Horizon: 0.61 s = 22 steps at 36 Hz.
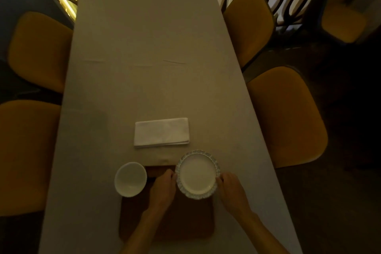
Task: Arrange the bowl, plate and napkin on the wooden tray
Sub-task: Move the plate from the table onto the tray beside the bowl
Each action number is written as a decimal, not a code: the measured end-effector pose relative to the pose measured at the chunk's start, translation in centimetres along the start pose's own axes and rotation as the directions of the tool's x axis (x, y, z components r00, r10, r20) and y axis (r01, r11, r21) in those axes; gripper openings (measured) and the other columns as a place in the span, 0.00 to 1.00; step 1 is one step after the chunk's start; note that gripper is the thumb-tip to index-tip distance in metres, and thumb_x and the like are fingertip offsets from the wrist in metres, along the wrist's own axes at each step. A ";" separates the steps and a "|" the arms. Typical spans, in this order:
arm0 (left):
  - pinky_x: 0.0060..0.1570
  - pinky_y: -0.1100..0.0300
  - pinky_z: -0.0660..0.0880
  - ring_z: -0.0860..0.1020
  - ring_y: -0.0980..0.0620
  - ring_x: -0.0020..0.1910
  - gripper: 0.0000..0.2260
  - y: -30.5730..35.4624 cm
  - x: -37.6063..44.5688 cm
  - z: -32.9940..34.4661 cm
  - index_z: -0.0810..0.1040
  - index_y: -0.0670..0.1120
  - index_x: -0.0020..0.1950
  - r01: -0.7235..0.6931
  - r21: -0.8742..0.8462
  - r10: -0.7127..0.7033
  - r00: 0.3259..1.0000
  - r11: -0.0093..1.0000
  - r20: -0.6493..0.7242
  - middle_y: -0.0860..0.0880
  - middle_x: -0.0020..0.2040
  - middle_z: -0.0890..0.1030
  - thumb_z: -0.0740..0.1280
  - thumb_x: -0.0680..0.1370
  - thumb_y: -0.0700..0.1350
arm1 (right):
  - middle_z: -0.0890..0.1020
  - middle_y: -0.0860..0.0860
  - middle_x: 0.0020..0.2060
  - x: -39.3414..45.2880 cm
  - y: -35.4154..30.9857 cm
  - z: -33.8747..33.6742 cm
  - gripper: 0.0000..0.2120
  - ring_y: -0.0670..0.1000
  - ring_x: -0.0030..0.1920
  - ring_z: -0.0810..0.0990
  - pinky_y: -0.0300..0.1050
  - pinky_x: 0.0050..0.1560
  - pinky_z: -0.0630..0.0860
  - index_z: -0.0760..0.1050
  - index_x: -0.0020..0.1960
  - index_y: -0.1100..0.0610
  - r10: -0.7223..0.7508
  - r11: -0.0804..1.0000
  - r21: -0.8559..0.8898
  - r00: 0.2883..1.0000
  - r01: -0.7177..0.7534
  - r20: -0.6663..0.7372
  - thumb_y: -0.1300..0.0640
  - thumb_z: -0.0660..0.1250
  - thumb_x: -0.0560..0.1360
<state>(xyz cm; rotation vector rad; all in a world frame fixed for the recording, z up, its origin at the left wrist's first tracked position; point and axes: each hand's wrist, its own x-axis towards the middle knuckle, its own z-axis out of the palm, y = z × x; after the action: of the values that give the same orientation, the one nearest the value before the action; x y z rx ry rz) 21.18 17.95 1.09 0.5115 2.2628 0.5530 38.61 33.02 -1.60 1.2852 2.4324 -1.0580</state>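
White plate, pinched at opposite rims by left hand and right hand over the wooden tray, may clip the bowl left of the grip if swung sideways.

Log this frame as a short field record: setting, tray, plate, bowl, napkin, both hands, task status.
setting: long table with a plain cloth, yellow chairs along both sides
tray: wooden tray at the near edge, partly covered
plate: white plate over the tray's far right corner, held at both sides
bowl: white bowl at the tray's far left corner, overlapping its edge
napkin: folded napkin on the cloth beyond the tray
left hand: grip on plate's left rim
right hand: grip on plate's right rim
status: napkin not yet on tray
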 end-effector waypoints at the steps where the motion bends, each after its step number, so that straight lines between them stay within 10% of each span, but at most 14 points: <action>1: 0.35 0.53 0.68 0.77 0.45 0.38 0.13 -0.3 -0.1 0.0 0.69 0.46 0.39 0.004 -0.006 -0.004 1.000 1.000 -0.001 0.45 0.38 0.78 0.57 0.82 0.47 | 0.69 0.47 0.39 -0.2 0.0 0.5 0.12 0.50 0.43 0.68 0.43 0.42 0.63 0.65 0.39 0.53 -0.004 1.000 -0.005 1.000 0.004 0.001 0.54 0.57 0.82; 22: 0.38 0.50 0.72 0.79 0.42 0.43 0.12 -3.1 -0.2 -0.1 0.67 0.46 0.40 -0.014 0.090 0.003 0.993 0.996 0.118 0.40 0.44 0.80 0.56 0.82 0.48 | 0.77 0.53 0.48 -2.1 -0.2 3.9 0.09 0.54 0.52 0.74 0.46 0.47 0.69 0.68 0.45 0.52 0.069 0.988 -0.136 0.998 -0.067 0.013 0.53 0.55 0.82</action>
<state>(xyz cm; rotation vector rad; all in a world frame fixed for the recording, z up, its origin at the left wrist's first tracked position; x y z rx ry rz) 20.64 15.26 -0.43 0.5843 2.1816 0.4144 39.16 28.94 -3.35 1.2991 2.3840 -0.8665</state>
